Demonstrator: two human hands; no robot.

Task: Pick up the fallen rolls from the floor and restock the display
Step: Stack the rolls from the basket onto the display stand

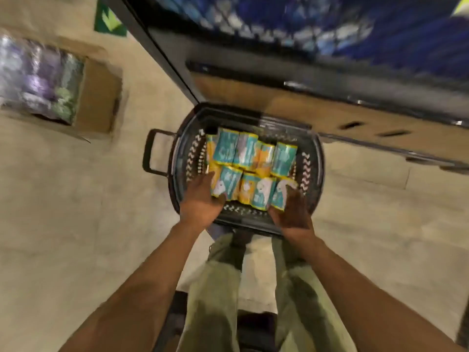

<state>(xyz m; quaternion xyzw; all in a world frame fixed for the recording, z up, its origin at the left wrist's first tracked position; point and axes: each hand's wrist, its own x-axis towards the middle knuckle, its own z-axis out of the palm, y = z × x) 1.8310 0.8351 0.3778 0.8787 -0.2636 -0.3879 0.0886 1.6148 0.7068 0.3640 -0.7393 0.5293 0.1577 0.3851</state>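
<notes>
Beige shop floor (76, 199), black basket (312, 179), outstretched left hand (200, 201) and right hand (289, 209) clamped on the rolls (248, 158)

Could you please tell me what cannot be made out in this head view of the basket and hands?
All in the head view:
Print on the teal-and-orange wrapped rolls in the black plastic basket: motion blur, unreadable.
Fingertips of the left hand and right hand: hidden behind the near row of rolls, grip unclear.
Purple and green packs in the brown cardboard box: blurred.
Blue packs on the dark shelf: blurred, cut by the top edge.
</notes>
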